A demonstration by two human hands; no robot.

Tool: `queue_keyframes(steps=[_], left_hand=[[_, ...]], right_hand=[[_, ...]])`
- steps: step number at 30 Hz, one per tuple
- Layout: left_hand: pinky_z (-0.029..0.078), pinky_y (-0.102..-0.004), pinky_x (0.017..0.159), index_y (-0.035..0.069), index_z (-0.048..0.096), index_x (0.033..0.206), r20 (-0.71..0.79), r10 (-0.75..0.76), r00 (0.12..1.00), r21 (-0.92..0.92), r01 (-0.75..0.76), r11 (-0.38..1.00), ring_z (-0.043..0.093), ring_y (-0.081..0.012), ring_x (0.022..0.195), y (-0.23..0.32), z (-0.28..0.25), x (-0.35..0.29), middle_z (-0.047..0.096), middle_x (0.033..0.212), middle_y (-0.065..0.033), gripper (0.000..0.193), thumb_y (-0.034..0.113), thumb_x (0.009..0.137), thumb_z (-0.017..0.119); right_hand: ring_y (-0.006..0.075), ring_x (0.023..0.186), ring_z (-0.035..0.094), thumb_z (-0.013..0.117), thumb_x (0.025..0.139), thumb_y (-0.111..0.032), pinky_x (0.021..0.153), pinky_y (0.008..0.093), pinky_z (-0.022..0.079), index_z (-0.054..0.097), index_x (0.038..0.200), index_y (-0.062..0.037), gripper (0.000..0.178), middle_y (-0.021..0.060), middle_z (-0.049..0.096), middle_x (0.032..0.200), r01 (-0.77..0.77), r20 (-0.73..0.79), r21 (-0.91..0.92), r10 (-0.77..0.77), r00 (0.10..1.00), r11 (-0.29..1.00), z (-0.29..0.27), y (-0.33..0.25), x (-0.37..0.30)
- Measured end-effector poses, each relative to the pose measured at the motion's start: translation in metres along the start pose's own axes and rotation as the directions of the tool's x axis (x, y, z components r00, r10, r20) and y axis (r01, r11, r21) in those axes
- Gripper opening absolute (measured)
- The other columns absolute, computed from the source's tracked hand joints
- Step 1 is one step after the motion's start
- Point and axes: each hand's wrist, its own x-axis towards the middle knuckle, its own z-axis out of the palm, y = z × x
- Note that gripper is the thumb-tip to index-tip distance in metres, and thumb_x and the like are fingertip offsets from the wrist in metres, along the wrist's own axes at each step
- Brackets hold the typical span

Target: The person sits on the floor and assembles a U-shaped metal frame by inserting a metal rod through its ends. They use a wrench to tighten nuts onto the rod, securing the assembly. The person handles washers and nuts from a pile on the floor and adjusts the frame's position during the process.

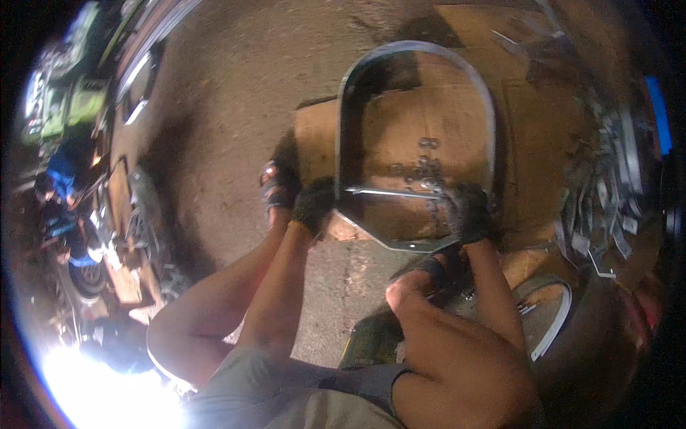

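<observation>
The metal frame is positioned in front of the seated person, above a flat cardboard sheet on the ground. Its far end is a rounded arch; its near end narrows through angled sides to a short flat edge. A thin rod crosses the frame between the two hands. The left hand, in a dark glove, is against the frame's left side, at that end of the rod. The right hand, also gloved, is at the rod's opposite end, over the frame's right side. Finger closure cannot be determined for either hand because the gloves are dark and blurred. Within the outline of the frame, a group of small metal parts is seen on the cardboard, some next to the rod and right hand. The frame's near end is close to the right sandal; the left sandal is beside the left hand. To the right, metal strips form a loose pile. A curved strip is nearer the person, beside the right leg.
</observation>
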Motion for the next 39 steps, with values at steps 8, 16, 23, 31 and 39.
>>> queue_keyframes(steps=[8, 16, 23, 31, 39], left_hand=[[0.054, -0.0324, 0.087, 0.006, 0.070, 0.113, 0.090, -0.370, 0.925, -0.604, 0.346, 0.718, 0.067, -0.0223, 0.095, 0.078, -0.017, -0.003, 0.072, 0.101, -0.0089, 0.019, 0.017, 0.099, 0.063], [0.056, -0.0296, 0.075, 0.009, 0.062, 0.121, -0.023, 0.248, 0.968, 0.295, -0.231, 0.927, 0.066, -0.0180, 0.095, 0.023, 0.003, 0.002, 0.068, 0.106, -0.0062, 0.022, 0.015, 0.100, 0.062], [0.055, -0.0315, 0.074, 0.010, 0.060, 0.115, 0.188, -0.423, 0.887, -0.928, 0.301, 0.220, 0.066, -0.0193, 0.094, 0.076, -0.011, 0.000, 0.067, 0.098, -0.0037, 0.016, 0.012, 0.099, 0.061], [0.052, -0.0292, 0.061, 0.008, 0.065, 0.112, 0.246, -0.456, 0.855, -0.909, 0.368, 0.199, 0.062, -0.0156, 0.073, 0.064, -0.007, 0.011, 0.064, 0.089, -0.0031, 0.018, 0.010, 0.094, 0.069], [0.049, -0.0266, 0.055, 0.011, 0.064, 0.107, -0.027, -0.439, 0.898, -0.702, 0.295, 0.648, 0.060, -0.0125, 0.066, 0.077, -0.013, 0.011, 0.062, 0.082, 0.0008, 0.010, 0.016, 0.098, 0.065]], right_hand=[[0.0375, 0.099, 0.063, 0.076, 0.084, -0.028, 0.085, 0.0528, 0.049, 0.077, 0.102, -0.0141, 0.024, 0.0154, 0.069, 0.100, -0.109, 0.045, -0.032, 0.110, 0.993, 0.994, -0.004, 0.008, -0.011], [0.0366, 0.092, 0.061, 0.076, 0.084, -0.028, 0.084, 0.0511, 0.047, 0.076, 0.105, -0.0149, 0.025, 0.0129, 0.065, 0.093, -0.030, -0.084, 0.019, 0.031, 0.996, 0.999, 0.004, 0.011, -0.013], [0.0354, 0.089, 0.062, 0.075, 0.083, -0.028, 0.080, 0.0511, 0.049, 0.075, 0.102, -0.0158, 0.022, 0.0122, 0.065, 0.089, -0.003, -0.071, -0.049, -0.001, 0.998, 0.999, -0.008, 0.008, -0.012], [0.0360, 0.098, 0.064, 0.075, 0.087, -0.030, 0.087, 0.0506, 0.050, 0.074, 0.107, -0.0122, 0.027, 0.0139, 0.070, 0.100, -0.123, 0.039, -0.027, 0.124, 0.991, 0.992, -0.017, 0.004, -0.014], [0.0315, 0.110, 0.063, 0.067, 0.097, -0.019, 0.103, 0.0443, 0.048, 0.068, 0.123, -0.0007, 0.032, 0.0181, 0.068, 0.114, -0.578, -0.427, 0.233, 0.616, 0.662, 0.782, -0.038, 0.037, -0.063]])
